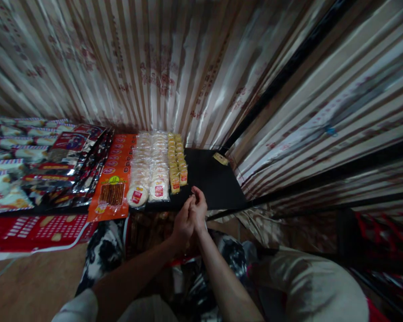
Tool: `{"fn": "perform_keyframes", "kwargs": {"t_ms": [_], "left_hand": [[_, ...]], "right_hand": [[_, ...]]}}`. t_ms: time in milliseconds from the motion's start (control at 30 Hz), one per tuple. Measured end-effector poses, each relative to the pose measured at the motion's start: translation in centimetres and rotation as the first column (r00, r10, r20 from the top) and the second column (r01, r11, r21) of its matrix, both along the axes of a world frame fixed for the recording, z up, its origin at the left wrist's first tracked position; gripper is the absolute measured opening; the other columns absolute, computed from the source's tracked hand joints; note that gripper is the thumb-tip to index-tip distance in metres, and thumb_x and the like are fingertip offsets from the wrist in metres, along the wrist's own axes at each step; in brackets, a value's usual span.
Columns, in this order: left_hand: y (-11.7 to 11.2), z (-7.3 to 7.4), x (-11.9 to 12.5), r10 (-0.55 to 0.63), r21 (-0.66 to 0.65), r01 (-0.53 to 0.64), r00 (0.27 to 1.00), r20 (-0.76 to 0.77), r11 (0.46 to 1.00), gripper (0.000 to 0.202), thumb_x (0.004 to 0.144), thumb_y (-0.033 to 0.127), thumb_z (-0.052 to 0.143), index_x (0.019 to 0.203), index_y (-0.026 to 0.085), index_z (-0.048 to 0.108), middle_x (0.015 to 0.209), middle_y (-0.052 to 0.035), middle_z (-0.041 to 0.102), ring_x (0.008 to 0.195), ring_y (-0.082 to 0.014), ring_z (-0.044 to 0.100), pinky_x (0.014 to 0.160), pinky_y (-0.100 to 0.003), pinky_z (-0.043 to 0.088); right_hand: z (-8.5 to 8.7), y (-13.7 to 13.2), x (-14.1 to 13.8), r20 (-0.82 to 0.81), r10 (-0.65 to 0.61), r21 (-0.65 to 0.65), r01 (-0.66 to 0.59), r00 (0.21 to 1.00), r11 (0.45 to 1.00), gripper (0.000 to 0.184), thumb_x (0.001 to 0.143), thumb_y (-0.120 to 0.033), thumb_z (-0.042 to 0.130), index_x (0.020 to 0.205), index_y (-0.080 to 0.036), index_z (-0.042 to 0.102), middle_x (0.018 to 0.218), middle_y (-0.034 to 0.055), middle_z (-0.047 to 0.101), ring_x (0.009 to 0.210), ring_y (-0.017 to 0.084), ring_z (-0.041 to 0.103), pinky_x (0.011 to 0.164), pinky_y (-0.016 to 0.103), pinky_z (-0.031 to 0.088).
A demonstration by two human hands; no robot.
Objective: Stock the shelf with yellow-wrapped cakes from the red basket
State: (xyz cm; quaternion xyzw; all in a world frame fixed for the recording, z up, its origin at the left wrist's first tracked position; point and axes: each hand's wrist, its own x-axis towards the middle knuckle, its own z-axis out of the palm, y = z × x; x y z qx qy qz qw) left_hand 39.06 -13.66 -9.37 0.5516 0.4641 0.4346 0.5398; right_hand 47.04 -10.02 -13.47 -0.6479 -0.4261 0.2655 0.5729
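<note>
My left hand [183,222] and my right hand [199,211] are pressed together at the front edge of the black shelf [210,179]. Both look closed, and whatever lies between them, if anything, is hidden. Just beyond them, a double row of small yellow-wrapped snacks [177,163] runs toward the back. To its left lie rows of round white crackers [158,181] in clear wrappers with red labels. Farther left is an orange snack bag [112,194] with brown sticks showing. One yellow packet [220,158] rests alone near the shelf's back right corner.
Dark shiny bags [70,156] and white snack bags [6,188] pile up on the left. Below the shelf is a red basket [50,228]. A striped curtain [147,67] hangs behind, with black frame bars [272,94] at right. Beside me shows a person's pale trouser leg [317,281].
</note>
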Motion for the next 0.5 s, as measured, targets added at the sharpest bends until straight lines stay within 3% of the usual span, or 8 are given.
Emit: {"fn": "perform_keyframes", "kwargs": {"t_ms": [167, 333, 500], "left_hand": [[-3.9, -0.2, -2.0, -0.039, -0.042, 0.035, 0.994, -0.107, 0.999, 0.042, 0.092, 0.033, 0.033, 0.127, 0.02, 0.053, 0.132, -0.0068, 0.057, 0.122, -0.0185, 0.052, 0.107, -0.035, 0.037], [-6.5, -3.0, -5.1, -0.102, -0.074, 0.085, 0.961, -0.257, 0.994, 0.043, 0.089, 0.034, 0.038, 0.123, 0.015, 0.055, 0.13, -0.0115, 0.058, 0.121, -0.0201, 0.053, 0.108, -0.036, 0.037], [-6.1, -5.8, -7.7, -0.036, -0.121, -0.024, 0.882, -0.469, 0.992, 0.039, 0.089, 0.022, 0.033, 0.117, 0.015, 0.058, 0.126, -0.0115, 0.06, 0.119, -0.02, 0.053, 0.108, -0.038, 0.035]], "right_hand": [[-1.1, -4.6, -1.3, 0.02, 0.04, -0.011, -0.04, 0.999, 0.999, 0.035, 0.08, -0.034, 0.046, 0.107, -0.016, 0.06, 0.106, 0.0093, 0.065, 0.095, 0.019, 0.061, 0.086, 0.033, 0.048], [-3.1, -8.1, -2.9, 0.142, 0.141, -0.16, -0.117, 0.98, 0.98, 0.029, 0.08, -0.025, 0.042, 0.096, -0.02, 0.065, 0.095, 0.0062, 0.069, 0.091, 0.019, 0.062, 0.086, 0.032, 0.048], [-4.1, -9.0, -4.5, 0.235, 0.289, -0.404, -0.177, 0.928, 0.897, 0.033, 0.08, -0.019, 0.043, 0.104, -0.017, 0.066, 0.105, 0.0101, 0.069, 0.099, 0.021, 0.063, 0.091, 0.034, 0.047]]}}
